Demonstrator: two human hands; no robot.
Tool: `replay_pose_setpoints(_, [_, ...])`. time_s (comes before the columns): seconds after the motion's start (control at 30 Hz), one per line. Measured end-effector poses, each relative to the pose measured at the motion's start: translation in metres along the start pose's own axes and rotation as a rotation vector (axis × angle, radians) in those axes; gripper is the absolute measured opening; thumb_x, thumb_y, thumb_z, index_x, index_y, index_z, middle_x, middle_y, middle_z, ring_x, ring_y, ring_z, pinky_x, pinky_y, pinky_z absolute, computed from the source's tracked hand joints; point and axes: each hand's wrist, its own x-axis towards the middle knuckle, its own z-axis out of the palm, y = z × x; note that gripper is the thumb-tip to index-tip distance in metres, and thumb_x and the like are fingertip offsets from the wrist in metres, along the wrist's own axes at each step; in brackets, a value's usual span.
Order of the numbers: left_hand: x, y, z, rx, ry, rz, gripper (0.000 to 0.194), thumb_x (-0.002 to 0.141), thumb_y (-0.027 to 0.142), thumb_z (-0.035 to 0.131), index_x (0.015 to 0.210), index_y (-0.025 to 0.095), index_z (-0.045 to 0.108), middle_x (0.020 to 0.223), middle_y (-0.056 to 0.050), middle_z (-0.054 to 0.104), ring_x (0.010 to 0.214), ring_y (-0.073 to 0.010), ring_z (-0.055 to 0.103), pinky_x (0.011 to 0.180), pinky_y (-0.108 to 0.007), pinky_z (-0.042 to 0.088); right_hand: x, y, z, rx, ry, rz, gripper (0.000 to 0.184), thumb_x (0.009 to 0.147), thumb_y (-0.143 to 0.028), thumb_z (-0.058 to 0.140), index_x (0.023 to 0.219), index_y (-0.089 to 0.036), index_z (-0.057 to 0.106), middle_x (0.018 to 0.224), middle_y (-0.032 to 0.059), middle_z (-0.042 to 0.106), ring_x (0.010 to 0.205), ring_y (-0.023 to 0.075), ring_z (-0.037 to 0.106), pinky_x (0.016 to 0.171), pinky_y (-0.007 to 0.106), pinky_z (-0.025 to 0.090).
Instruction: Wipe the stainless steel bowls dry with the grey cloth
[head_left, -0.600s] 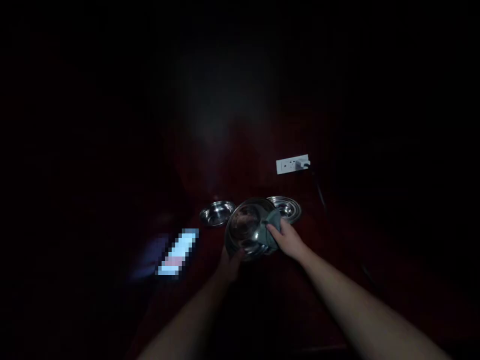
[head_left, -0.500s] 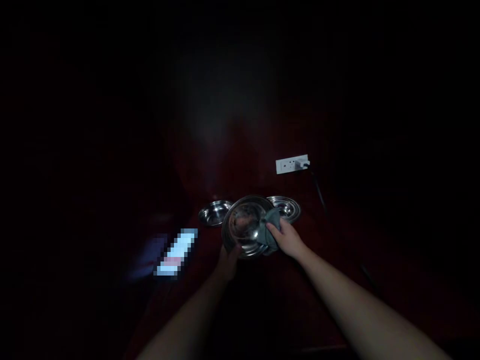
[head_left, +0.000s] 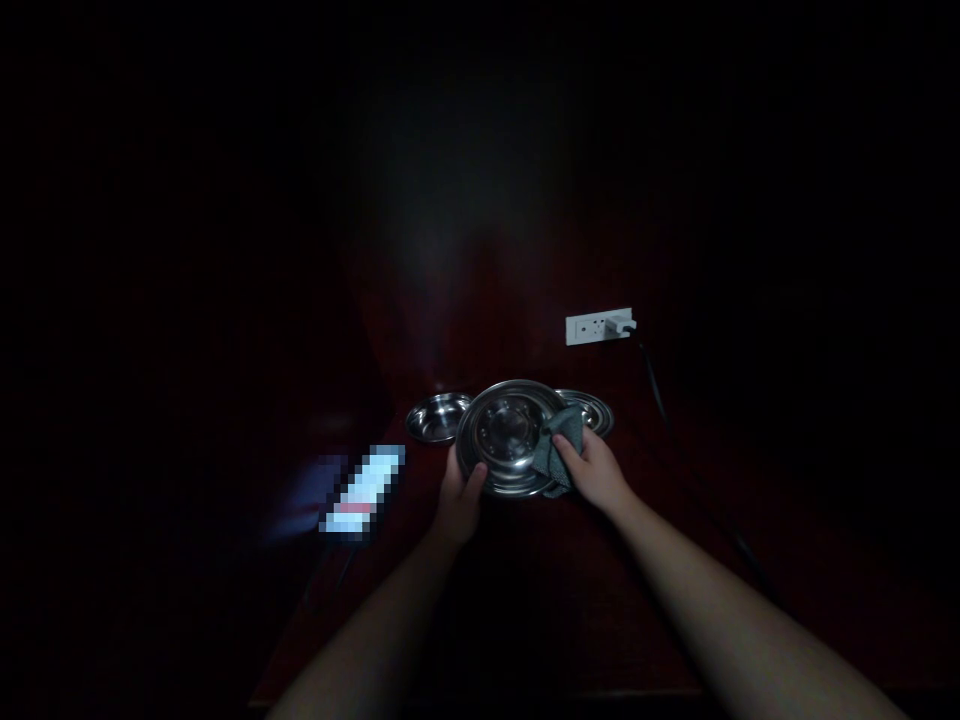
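Note:
A shiny steel bowl [head_left: 504,425] is held up at the middle, its hollow side facing me. My left hand [head_left: 461,500] grips its lower left rim, thumb on the inside and fingers out of sight behind. My right hand [head_left: 596,470] is closed on a grey-green cloth [head_left: 559,450], which is folded over the bowl's right rim. Behind it to the left sits a second steel bowl [head_left: 435,418]. Partly covered by the held bowl and the cloth, more steel dishware [head_left: 600,412] lies behind on the right.
On the left a lit phone-like screen [head_left: 364,495], blurred into blocks, leans or lies on the dark red table [head_left: 525,640]. A white socket panel [head_left: 589,327] with a plugged-in adapter [head_left: 619,325] is on the back wall. A dark cable [head_left: 656,390] runs down the right side.
The held bowl has turned slightly and now shows more clearly, with the cloth still at its right rim. The whole view has shifted a little, so the background things appear further right.

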Motion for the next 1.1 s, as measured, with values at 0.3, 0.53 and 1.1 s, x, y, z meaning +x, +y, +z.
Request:
replay_pose_setpoints(0.3, [0.003, -0.008, -0.003, 0.147, 0.065, -0.036, 0.042, 0.087, 0.037, 0.046, 0.123, 0.016, 0.043, 0.121, -0.011, 0.057, 0.112, -0.0241, 0.054, 0.098, -0.040, 0.039, 0.000, 0.000, -0.001, -0.082, -0.028, -0.051, 0.029, 0.081, -0.040, 0.051, 0.100, -0.018, 0.055, 0.092, 0.0066, 0.065, 0.083, 0.0204, 0.062, 0.076, 0.034, 0.049])
replay_pose_setpoints(0.53, [0.003, -0.008, -0.003, 0.164, 0.066, -0.019, 0.039, 0.087, 0.036, 0.046, 0.120, 0.015, 0.044, 0.119, -0.011, 0.058, 0.110, -0.0240, 0.055, 0.096, -0.039, 0.041, 0.001, 0.000, -0.002, -0.126, -0.010, -0.043, 0.030, 0.082, -0.040, 0.050, 0.103, -0.019, 0.054, 0.095, 0.0065, 0.065, 0.084, 0.0203, 0.061, 0.076, 0.035, 0.048])
replay_pose_setpoints(1.1, [-0.018, 0.026, 0.020, 0.904, -0.249, 0.532, 0.056, 0.079, 0.020, 0.057, 0.131, 0.023, 0.038, 0.139, -0.010, 0.043, 0.139, -0.0315, 0.020, 0.109, -0.059, 0.021, 0.000, -0.011, -0.005, -0.117, 0.157, -0.011, 0.027, 0.083, -0.040, 0.048, 0.097, -0.020, 0.058, 0.088, 0.0065, 0.067, 0.078, 0.0215, 0.063, 0.072, 0.035, 0.049])
